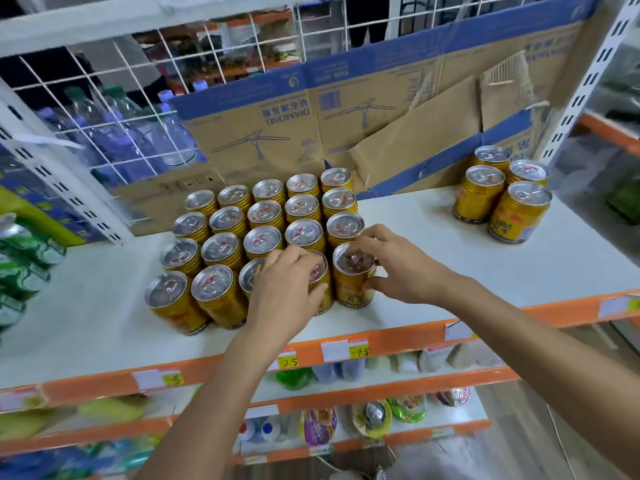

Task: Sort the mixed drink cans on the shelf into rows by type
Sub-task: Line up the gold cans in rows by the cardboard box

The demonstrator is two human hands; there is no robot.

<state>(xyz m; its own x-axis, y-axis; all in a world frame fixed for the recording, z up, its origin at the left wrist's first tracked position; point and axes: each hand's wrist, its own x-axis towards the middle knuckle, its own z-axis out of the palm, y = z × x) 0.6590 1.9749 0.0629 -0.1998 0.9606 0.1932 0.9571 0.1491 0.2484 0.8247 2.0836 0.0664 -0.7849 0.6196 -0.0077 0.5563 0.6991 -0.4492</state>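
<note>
Head camera looks forward and down, close over the shelf (433, 244).

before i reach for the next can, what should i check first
1. Right hand grip on the front corner can: ok, fingers on its lid, thumb on its side.
2. Left hand on the neighbouring can: ok, it covers the lid.
3. Whole block one type: cannot tell, the back labels are hidden.
4. Four cans at the right joined to the block: not ok, they stand apart.
5. Bare shelf beside the block for another column: ok.
</note>
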